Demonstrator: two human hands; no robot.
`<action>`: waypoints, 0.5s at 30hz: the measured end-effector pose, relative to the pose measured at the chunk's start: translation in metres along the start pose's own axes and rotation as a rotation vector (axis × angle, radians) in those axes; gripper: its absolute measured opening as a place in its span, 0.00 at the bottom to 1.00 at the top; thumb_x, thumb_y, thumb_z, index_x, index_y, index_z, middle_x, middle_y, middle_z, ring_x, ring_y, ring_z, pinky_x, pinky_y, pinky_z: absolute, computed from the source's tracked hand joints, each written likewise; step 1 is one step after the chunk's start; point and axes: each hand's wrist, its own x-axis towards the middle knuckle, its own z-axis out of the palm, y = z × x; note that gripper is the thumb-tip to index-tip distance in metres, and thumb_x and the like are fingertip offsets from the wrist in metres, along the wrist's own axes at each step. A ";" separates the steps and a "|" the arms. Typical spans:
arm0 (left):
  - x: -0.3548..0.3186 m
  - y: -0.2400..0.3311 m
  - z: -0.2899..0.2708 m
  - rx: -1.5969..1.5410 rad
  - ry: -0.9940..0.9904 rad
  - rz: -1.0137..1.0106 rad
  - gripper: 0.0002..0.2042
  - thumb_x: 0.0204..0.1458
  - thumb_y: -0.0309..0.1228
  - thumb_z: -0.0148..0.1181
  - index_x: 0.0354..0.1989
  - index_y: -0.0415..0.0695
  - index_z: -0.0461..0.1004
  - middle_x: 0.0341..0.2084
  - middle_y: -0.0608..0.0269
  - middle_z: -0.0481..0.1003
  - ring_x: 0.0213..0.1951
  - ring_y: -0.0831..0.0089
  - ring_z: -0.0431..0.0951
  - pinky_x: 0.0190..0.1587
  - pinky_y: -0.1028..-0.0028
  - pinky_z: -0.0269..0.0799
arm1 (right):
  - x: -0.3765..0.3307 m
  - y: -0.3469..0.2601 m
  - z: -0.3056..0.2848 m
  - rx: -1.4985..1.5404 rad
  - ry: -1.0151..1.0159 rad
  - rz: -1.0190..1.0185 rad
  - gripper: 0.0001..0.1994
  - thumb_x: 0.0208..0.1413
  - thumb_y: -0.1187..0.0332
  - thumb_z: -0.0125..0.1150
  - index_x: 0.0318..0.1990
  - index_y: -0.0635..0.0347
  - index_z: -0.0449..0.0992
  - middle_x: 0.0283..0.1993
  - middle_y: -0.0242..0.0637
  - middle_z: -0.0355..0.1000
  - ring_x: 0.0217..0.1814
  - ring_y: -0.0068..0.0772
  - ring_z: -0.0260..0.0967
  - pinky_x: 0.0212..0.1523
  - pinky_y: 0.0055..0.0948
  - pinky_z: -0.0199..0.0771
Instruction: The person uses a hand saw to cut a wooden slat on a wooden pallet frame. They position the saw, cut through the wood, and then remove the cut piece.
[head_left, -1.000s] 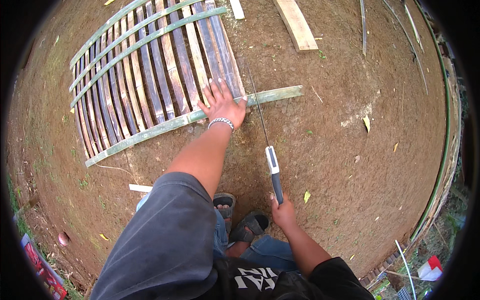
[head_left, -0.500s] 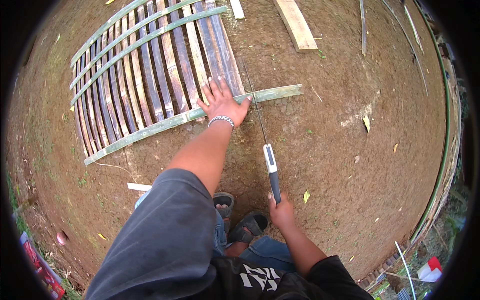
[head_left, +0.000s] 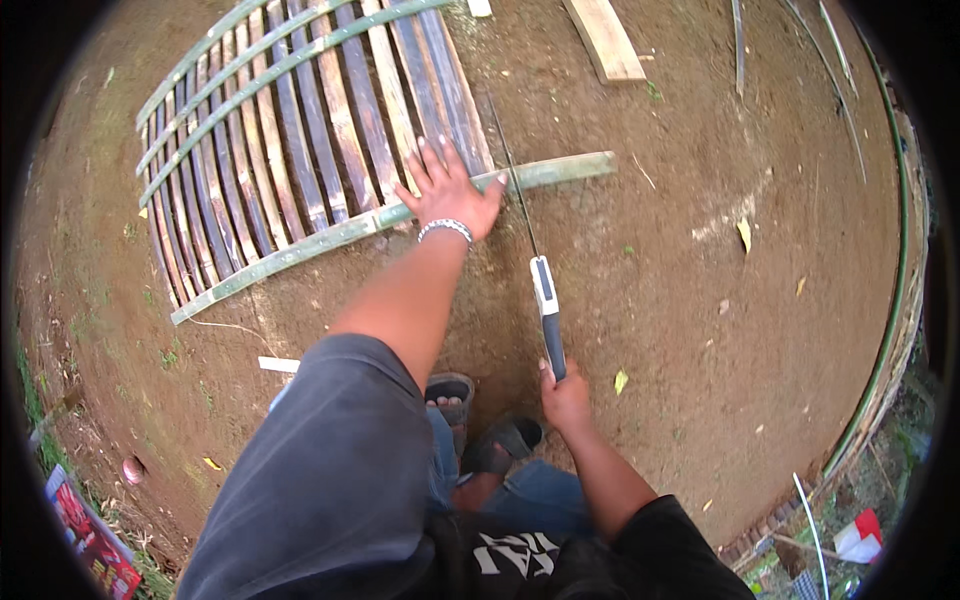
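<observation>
I cannot follow the saw [head_left: 535, 235] blade cleanly: it shows edge-on as a thin dark line running up from the white and grey handle, crossing the green bamboo pole [head_left: 390, 215] just right of my left hand [head_left: 450, 188], and its far tip fades into the soil beyond the pole. My right hand [head_left: 565, 395] is closed round the lower end of the handle, though the fingers themselves are tucked under and I cannot see them. My left hand lies flat and spread, palm down, on the pole where it crosses the slatted bamboo panel [head_left: 300, 140], a beaded bracelet [head_left: 445, 229] on the wrist. The palm covers the joint beneath it, so I cannot tell how pole and slats meet there. The panel's upper edge is cut off by the rim of the view, and my dark sleeve and trouser leg hide most of the ground close to me; only two sandalled feet [head_left: 480, 420] peek out between them. Everything lies on bare brown earth, outdoors, scattered with a few yellow leaves. A pale wooden plank [head_left: 605, 38] lies near the top, a long green bamboo [head_left: 890, 300] curves along the right edge, and grass and litter sit blurred at the margins.
</observation>
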 end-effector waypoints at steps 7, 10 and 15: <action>0.008 0.004 -0.003 -0.051 0.018 0.025 0.52 0.57 0.67 0.44 0.78 0.42 0.32 0.78 0.46 0.30 0.78 0.48 0.24 0.73 0.39 0.23 | 0.009 -0.005 -0.013 -0.069 0.007 0.042 0.22 0.63 0.50 0.60 0.42 0.64 0.72 0.33 0.63 0.76 0.39 0.70 0.76 0.39 0.56 0.75; 0.008 0.004 -0.003 -0.047 -0.020 0.012 0.51 0.58 0.66 0.43 0.78 0.43 0.32 0.78 0.46 0.29 0.78 0.48 0.23 0.73 0.39 0.23 | -0.021 0.018 -0.003 -0.086 0.016 0.029 0.21 0.64 0.50 0.60 0.42 0.64 0.72 0.35 0.63 0.76 0.40 0.70 0.75 0.39 0.56 0.75; 0.016 0.004 -0.003 -0.013 0.002 0.013 0.48 0.60 0.64 0.41 0.78 0.44 0.32 0.78 0.47 0.29 0.78 0.49 0.23 0.73 0.40 0.23 | 0.019 -0.010 -0.004 0.042 0.034 -0.084 0.20 0.64 0.51 0.59 0.44 0.64 0.74 0.36 0.63 0.76 0.42 0.70 0.75 0.41 0.55 0.75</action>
